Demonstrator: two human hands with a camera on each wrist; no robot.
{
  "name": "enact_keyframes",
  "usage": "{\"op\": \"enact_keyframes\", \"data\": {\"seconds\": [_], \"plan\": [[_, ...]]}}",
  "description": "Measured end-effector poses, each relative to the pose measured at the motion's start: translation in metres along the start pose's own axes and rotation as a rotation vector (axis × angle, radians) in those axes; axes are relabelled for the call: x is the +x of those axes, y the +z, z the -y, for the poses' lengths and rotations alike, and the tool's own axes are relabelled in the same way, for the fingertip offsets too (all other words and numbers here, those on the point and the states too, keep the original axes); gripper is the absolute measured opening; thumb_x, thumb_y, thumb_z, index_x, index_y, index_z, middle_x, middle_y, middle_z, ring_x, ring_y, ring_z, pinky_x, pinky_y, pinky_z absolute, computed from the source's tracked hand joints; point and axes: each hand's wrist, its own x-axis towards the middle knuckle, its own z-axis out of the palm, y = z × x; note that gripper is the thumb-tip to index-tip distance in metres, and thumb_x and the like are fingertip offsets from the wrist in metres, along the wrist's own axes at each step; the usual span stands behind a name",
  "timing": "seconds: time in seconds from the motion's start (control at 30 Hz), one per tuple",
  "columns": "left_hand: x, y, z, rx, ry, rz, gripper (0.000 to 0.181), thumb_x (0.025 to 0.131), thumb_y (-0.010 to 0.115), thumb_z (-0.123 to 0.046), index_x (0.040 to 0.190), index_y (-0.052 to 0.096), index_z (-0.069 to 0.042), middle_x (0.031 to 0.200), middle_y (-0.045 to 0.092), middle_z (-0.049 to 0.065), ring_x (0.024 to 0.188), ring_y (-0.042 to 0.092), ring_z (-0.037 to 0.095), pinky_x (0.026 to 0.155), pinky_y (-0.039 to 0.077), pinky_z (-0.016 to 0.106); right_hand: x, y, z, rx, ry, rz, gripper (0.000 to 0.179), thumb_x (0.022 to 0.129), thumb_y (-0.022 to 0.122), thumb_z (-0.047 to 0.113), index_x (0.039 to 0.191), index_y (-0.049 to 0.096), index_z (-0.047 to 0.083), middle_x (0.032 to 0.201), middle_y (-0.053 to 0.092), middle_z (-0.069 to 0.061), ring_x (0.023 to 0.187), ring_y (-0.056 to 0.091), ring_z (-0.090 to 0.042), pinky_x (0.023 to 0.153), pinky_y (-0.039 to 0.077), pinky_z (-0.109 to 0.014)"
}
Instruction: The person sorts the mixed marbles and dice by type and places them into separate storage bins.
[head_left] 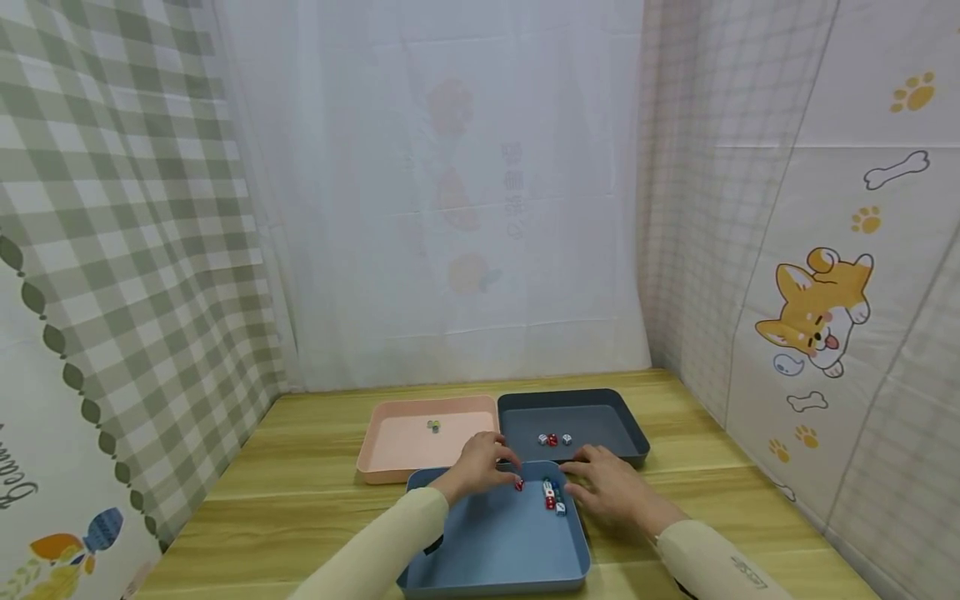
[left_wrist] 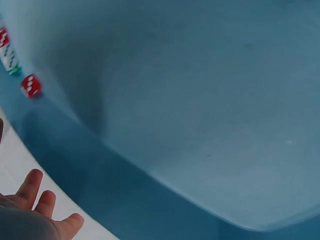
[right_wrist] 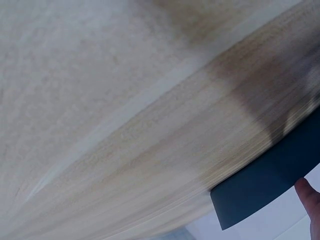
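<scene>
A blue tray (head_left: 502,550) lies closest to the person. My left hand (head_left: 480,465) reaches over its far side, fingers spread and loosely bent. Just beyond the thumb tip is a red die (head_left: 519,484), which overlaps the fingertips' edge in the head view; in the left wrist view a red die (left_wrist: 31,86) sits apart from the fingers. Several mixed dice (head_left: 551,494), white, red, blue and green, stand clustered along the tray's right wall. My right hand (head_left: 611,490) is beside that wall with relaxed fingers, its fingertips right at the rim near the cluster.
Behind the blue tray stand a pink tray (head_left: 390,448) with small yellow-green dice (head_left: 434,426) and a dark grey tray (head_left: 600,417). White and red dice (head_left: 552,440) lie in a row in the dark one. Curtains (head_left: 465,208) enclose the wooden table (head_left: 300,500).
</scene>
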Motion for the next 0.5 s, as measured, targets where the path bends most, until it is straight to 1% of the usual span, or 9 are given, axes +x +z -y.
{"op": "enact_keyframes", "data": {"seconds": [0.1, 0.23, 0.4, 0.5], "plan": [[-0.002, 0.005, -0.001, 0.081, 0.017, 0.008, 0.013, 0.084, 0.079, -0.035, 0.095, 0.078, -0.027, 0.133, 0.057, 0.011, 0.129, 0.045, 0.028, 0.110, 0.031, 0.050, 0.000, 0.000, 0.000, 0.001, 0.002, 0.006, 0.036, 0.096, 0.065, 0.035, 0.124, 0.071, 0.013, 0.114, 0.059, -0.008, 0.104, 0.056, -0.029, 0.089, 0.050, -0.050], [-0.001, 0.011, -0.002, 0.168, 0.020, 0.007, 0.013, 0.084, 0.079, -0.038, 0.094, 0.078, -0.030, 0.138, 0.054, 0.011, 0.134, 0.041, 0.029, 0.111, 0.029, 0.053, 0.000, 0.000, 0.000, 0.007, 0.011, 0.016, 0.037, 0.096, 0.065, 0.035, 0.125, 0.070, 0.013, 0.115, 0.059, -0.008, 0.105, 0.056, -0.029, 0.089, 0.049, -0.051], [0.002, 0.018, -0.001, 0.238, 0.022, 0.004, 0.014, 0.083, 0.080, -0.038, 0.096, 0.078, -0.032, 0.143, 0.051, 0.011, 0.138, 0.036, 0.032, 0.111, 0.025, 0.059, -0.001, -0.002, 0.001, 0.011, 0.016, 0.023, 0.036, 0.096, 0.065, 0.034, 0.125, 0.070, 0.013, 0.115, 0.059, -0.008, 0.105, 0.055, -0.028, 0.090, 0.049, -0.051], [0.002, 0.020, -0.001, 0.266, 0.029, 0.003, 0.013, 0.083, 0.080, -0.038, 0.095, 0.078, -0.032, 0.142, 0.052, 0.010, 0.137, 0.037, 0.031, 0.111, 0.026, 0.059, -0.001, -0.002, 0.001, 0.015, 0.017, 0.021, 0.036, 0.096, 0.065, 0.034, 0.125, 0.070, 0.013, 0.115, 0.059, -0.008, 0.105, 0.055, -0.028, 0.090, 0.049, -0.051]]}}
